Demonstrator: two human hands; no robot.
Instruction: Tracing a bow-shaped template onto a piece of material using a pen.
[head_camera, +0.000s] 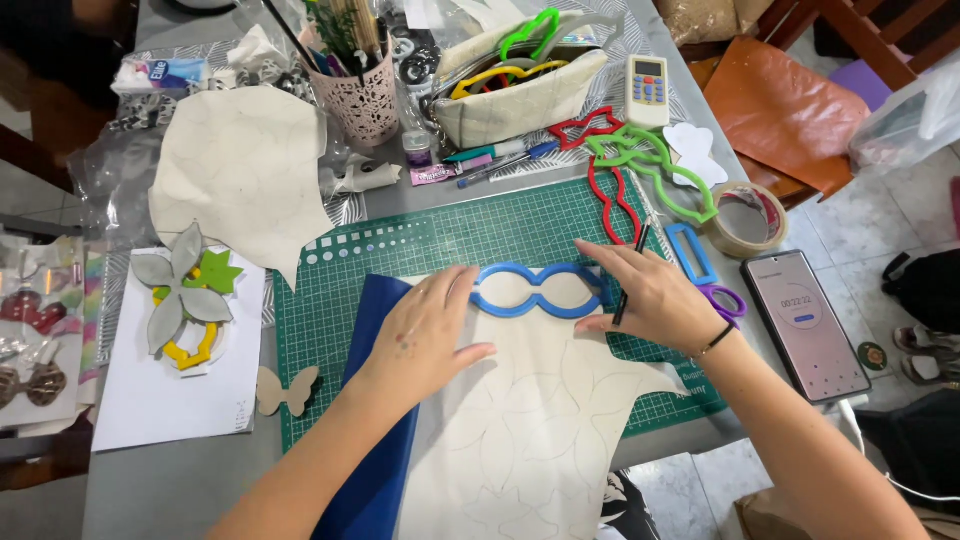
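Note:
A blue plastic stencil (537, 291) shaped like two joined loops lies on a cream sheet (530, 420) marked with traced outlines. My left hand (425, 335) rests flat on the sheet, fingers touching the stencil's left end. My right hand (652, 295) presses the stencil's right end and holds a thin black pen (630, 275) between its fingers. The sheet lies over a dark blue sheet (375, 470) on a green cutting mat (440, 240).
Red (612, 185), green (665, 170) and blue (690, 253) stencils, a tape roll (748, 220), purple scissors (725, 300) and a phone (808, 325) lie right. A pen cup (360, 95), pouch (515, 90) and remote (647, 92) stand behind. Felt flowers (185, 290) on white paper sit left.

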